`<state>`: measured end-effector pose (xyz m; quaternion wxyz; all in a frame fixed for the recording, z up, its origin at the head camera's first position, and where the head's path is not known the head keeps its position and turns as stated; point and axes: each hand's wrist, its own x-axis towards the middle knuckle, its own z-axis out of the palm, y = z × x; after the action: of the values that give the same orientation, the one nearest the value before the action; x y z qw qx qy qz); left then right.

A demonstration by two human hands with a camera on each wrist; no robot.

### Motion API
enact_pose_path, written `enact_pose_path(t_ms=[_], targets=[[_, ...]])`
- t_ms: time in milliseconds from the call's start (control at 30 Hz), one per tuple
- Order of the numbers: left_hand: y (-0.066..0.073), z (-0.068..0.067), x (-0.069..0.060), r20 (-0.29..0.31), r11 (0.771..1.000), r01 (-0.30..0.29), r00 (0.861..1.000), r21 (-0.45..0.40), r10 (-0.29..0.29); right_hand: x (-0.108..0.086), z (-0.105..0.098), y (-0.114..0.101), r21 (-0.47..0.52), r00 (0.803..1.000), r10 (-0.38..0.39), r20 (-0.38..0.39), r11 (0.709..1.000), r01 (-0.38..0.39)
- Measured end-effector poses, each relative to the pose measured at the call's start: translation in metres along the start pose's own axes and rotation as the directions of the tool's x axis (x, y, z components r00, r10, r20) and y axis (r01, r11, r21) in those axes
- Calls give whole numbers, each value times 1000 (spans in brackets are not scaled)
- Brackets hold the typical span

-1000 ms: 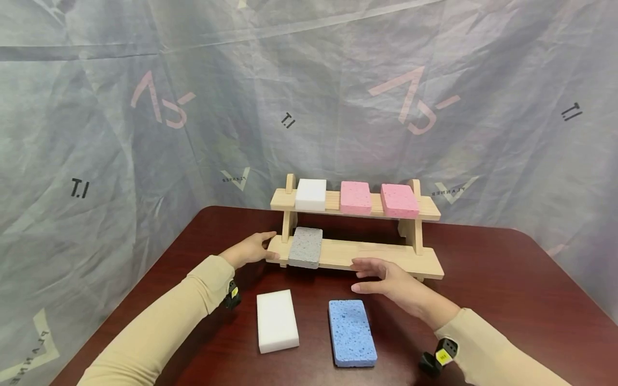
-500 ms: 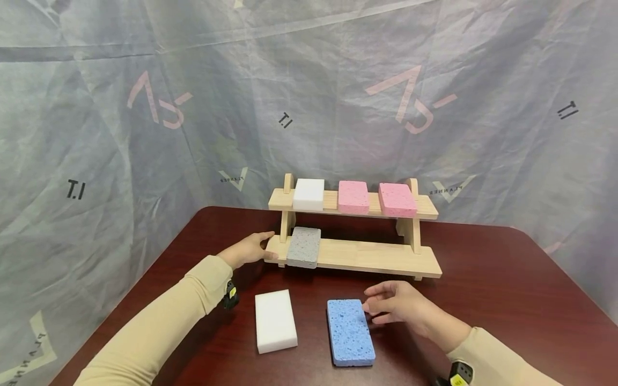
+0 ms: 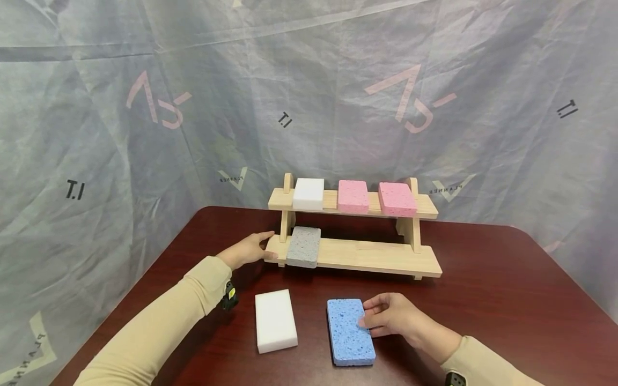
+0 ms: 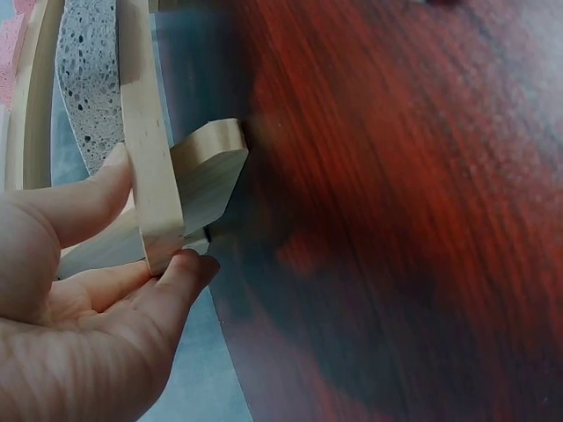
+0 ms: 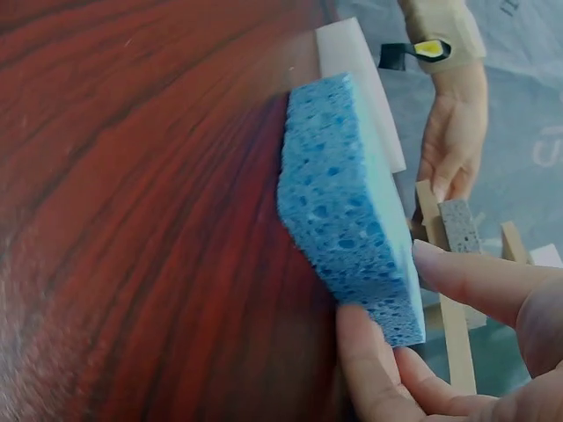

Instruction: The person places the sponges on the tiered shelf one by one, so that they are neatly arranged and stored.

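My left hand grips the left end of the lower board of a wooden two-tier rack. In the left wrist view the thumb lies on the board's top and fingers reach beneath it. A grey speckled sponge rests on that board beside the hand. At the front, my right hand pinches the right edge of a blue sponge, thumb on top. The right wrist view shows fingertips under the edge of the blue sponge. A white sponge lies flat to its left.
On the upper board sit a white sponge at the left and two pink sponges, one near the middle and one at the right. The dark red table ends at a grey printed curtain behind.
My right hand has come from the rack's lower board down to the blue sponge and taken hold of its edge. The left hand stays on the rack.
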<state>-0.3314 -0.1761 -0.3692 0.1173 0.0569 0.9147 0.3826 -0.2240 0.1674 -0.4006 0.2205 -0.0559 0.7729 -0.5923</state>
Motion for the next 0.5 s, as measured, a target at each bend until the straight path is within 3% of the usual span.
enact_pose_path(t_ms=[200,500], targets=[[0,1,-1,3,1000,4,1000,-6,-4,2,3,2,-37,999,4,-49,999,-6],[1,0,0,-8,1000,12,1000,11,-12,3,7,4,-81,995,-54,-83,996,47]])
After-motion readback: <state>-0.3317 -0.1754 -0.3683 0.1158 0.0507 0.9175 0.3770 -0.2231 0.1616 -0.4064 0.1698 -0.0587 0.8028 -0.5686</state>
